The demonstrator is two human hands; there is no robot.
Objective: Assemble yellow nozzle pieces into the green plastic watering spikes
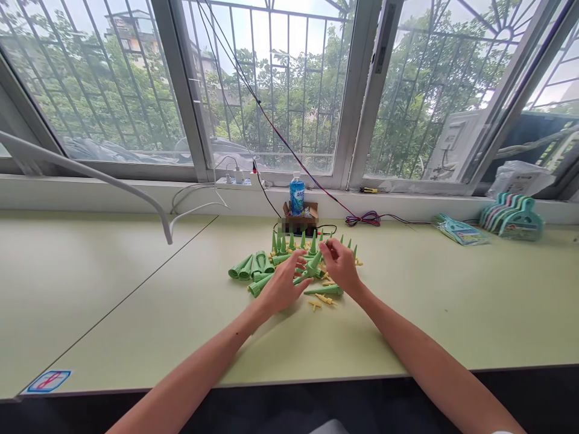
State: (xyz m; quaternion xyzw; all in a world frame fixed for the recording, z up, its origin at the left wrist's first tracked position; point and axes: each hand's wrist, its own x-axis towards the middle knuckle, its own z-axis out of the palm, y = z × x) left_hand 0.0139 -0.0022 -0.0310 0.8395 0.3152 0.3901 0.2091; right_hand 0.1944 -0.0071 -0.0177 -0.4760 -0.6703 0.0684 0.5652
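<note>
My left hand is curved around the lower part of a green cone-shaped spike, its thumb below and its fingers above. The spike is tilted, its narrow end pointing up and right. My right hand is closed in a pinch at that narrow end; its fingertips partly hide the tip. Under and around both hands lie more green spikes, some on their sides. Behind them several stand upright in a row. Small yellow branched pieces are scattered in front and among the spikes.
Behind the spikes, a blue bottle stands in a small cardboard box. Coiled cable lies to its right. Teal hangers and a flat packet rest at the far right. A white curved tube reaches over the table's left.
</note>
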